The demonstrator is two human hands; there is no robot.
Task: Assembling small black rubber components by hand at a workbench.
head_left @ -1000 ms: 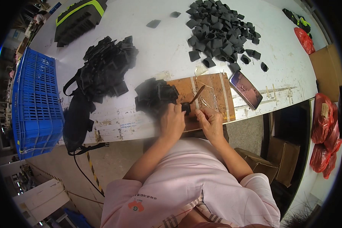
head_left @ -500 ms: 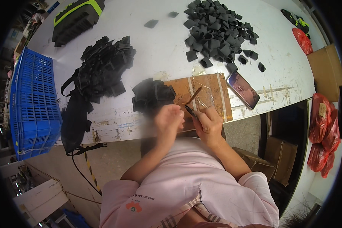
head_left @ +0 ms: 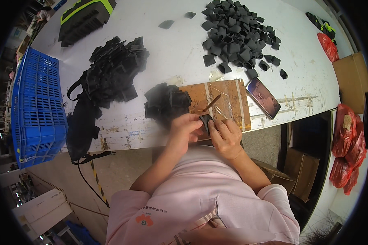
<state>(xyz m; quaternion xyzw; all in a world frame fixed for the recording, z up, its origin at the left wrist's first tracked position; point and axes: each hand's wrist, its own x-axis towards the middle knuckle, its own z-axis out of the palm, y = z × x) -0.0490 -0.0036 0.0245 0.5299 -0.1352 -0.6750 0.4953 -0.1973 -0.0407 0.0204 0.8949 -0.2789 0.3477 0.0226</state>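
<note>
The left hand (head_left: 185, 130) and right hand (head_left: 226, 139) pinched a small black piece (head_left: 207, 121) between their fingertips, over the brown board (head_left: 235, 102). From this piece, a black bundle (head_left: 167, 102) lay at ten o'clock, a phone (head_left: 263, 99) at two and a heap of dark loops (head_left: 238, 36) toward one.

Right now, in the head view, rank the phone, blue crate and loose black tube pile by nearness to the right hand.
From the right hand:
1. Phone, ahead and to its right.
2. Tube pile, farther ahead.
3. Blue crate, far left.
</note>
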